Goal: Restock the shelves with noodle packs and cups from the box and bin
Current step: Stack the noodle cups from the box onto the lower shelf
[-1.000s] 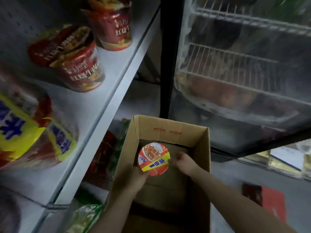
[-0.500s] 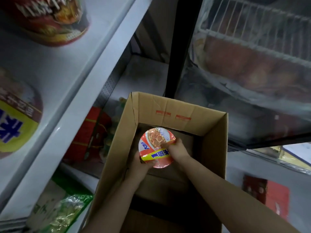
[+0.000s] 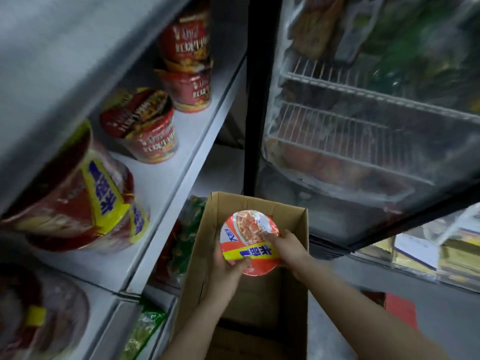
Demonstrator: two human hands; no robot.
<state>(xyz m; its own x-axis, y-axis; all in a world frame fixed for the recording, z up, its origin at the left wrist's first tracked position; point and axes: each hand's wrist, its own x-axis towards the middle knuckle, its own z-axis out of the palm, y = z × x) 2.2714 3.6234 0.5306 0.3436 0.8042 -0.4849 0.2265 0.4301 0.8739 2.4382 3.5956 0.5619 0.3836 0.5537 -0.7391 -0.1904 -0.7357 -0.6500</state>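
Note:
An orange noodle bowl (image 3: 248,236) with a yellow band and a foil lid is held above the open cardboard box (image 3: 255,207). My left hand (image 3: 227,272) grips its lower left side, thumb over the yellow band. My right hand (image 3: 287,249) grips its right rim, fingers on the lid. On the white shelf (image 3: 166,183) to the left stand red noodle cups (image 3: 153,137) and a large red and yellow bowl (image 3: 78,203). The box's inside below the bowl is dark.
A glass-door fridge (image 3: 363,141) with wire racks stands to the right behind a black frame (image 3: 255,94). Green and red packets (image 3: 187,229) lie on the lower shelf beside the box. More bowls (image 3: 39,313) sit at lower left. A red item (image 3: 400,311) lies on the floor.
Both hands closed on the bowl and lifted it up out of the box. The view tilted up, showing more of the shelf and its cups.

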